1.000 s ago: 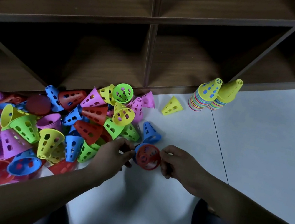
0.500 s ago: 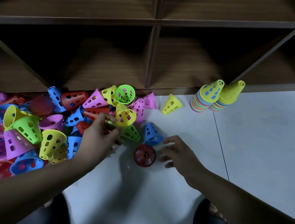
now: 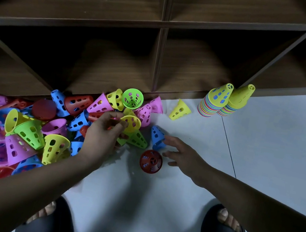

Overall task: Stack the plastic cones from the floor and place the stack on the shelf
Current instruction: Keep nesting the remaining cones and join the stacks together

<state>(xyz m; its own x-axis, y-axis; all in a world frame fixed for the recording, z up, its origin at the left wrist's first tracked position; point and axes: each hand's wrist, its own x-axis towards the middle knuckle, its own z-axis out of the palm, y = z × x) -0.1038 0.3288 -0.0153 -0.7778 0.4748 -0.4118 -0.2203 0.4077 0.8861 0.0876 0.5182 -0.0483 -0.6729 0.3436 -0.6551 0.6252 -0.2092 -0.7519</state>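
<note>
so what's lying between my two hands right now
In the head view, a green cone on its side and a blue cone lie between the left hand and right hand; the red cone sits just nearer you.

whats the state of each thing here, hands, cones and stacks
left hand, pinching the yellow cone by its rim
right hand, open, holding nothing
yellow cone, held at the edge of the pile
red cone, tip up on the floor, untouched
two stacks, upright on the floor, not shelved
pile, loose, unstacked
</note>
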